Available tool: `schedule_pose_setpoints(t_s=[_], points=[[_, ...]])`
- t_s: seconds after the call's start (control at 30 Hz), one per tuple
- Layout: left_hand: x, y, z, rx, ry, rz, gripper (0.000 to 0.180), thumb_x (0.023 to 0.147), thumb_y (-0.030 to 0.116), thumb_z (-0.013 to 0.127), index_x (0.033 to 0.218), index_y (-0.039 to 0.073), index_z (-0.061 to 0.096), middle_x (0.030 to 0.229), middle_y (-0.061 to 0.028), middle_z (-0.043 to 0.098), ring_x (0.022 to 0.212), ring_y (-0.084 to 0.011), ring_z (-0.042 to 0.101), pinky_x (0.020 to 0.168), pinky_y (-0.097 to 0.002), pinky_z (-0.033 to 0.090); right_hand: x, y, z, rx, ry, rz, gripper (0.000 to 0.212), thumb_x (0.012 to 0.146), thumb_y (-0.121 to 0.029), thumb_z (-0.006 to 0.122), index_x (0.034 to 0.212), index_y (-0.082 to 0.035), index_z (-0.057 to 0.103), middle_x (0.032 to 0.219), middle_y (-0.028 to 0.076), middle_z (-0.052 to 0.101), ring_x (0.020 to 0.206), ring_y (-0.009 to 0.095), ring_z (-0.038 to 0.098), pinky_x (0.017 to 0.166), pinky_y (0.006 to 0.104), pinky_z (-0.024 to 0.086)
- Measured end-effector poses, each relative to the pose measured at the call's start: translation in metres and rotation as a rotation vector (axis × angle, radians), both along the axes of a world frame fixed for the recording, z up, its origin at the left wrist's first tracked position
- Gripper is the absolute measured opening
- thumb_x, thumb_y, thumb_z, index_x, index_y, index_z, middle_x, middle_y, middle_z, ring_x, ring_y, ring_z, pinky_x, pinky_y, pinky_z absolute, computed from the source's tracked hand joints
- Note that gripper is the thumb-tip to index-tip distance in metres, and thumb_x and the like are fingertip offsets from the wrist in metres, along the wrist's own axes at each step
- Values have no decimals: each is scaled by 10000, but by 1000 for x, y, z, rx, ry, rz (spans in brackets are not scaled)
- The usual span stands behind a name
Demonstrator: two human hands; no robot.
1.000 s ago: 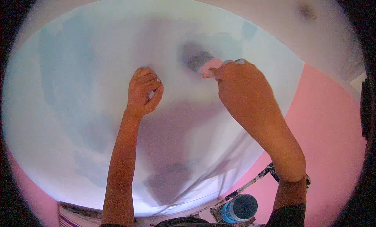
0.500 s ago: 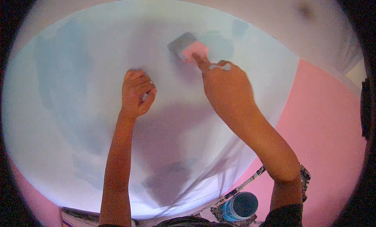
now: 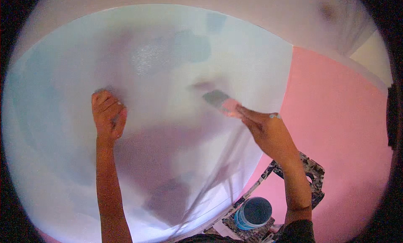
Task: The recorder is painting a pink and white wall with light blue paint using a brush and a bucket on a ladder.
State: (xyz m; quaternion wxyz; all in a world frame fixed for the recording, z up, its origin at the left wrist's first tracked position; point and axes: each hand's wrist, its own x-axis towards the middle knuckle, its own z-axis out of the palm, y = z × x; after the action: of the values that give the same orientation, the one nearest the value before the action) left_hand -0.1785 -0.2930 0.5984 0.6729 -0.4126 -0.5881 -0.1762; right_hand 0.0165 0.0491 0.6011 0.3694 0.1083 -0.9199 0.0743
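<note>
My right hand [image 3: 268, 129] grips a wide paintbrush [image 3: 216, 98] with dark bristles and a pinkish metal band; the bristles point up and left, close to a pale blue-white wall [image 3: 168, 100]. Whether they touch it I cannot tell. My left hand [image 3: 109, 115] is curled against the wall further left, fingers closed; a small greyish bit shows by the thumb, too hidden to name. Pale paint specks mark my right knuckles. A glistening wet patch lies on the wall between and above my hands.
A blue pail [image 3: 253, 213] stands below my right forearm on a paint-spattered ladder top [image 3: 312, 176]. To the right is a pink wall [image 3: 336, 117], meeting the pale one at a straight edge. A whitish ceiling [image 3: 235, 1] runs along the top.
The brush has come down and turned from the upper wall, in my right hand, leaving a shiny patch behind. My view has shifted to the right; my left hand stays curled.
</note>
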Motion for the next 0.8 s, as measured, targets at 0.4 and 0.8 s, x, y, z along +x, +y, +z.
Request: schedule_pose_setpoints(t_s=[0.4,0.8], points=[[-13,-8,-7,56,-27,-106,185,761,148,614,650,6,572,695,-110,556,800,-300,505,861,-437,350,4,77,-12,-221,95,-117,328,919,-118,549,1245,-124,585,789,201,601,626,136,463,644,288,465],[-12,31,-6,155,116,-47,326,864,246,525,595,63,544,630,-88,528,711,-274,494,767,-403,367,8,209,-117,-791,18,-61,420,941,-279,569,1297,-58,541,649,-62,388,575,54,381,511,225,355]])
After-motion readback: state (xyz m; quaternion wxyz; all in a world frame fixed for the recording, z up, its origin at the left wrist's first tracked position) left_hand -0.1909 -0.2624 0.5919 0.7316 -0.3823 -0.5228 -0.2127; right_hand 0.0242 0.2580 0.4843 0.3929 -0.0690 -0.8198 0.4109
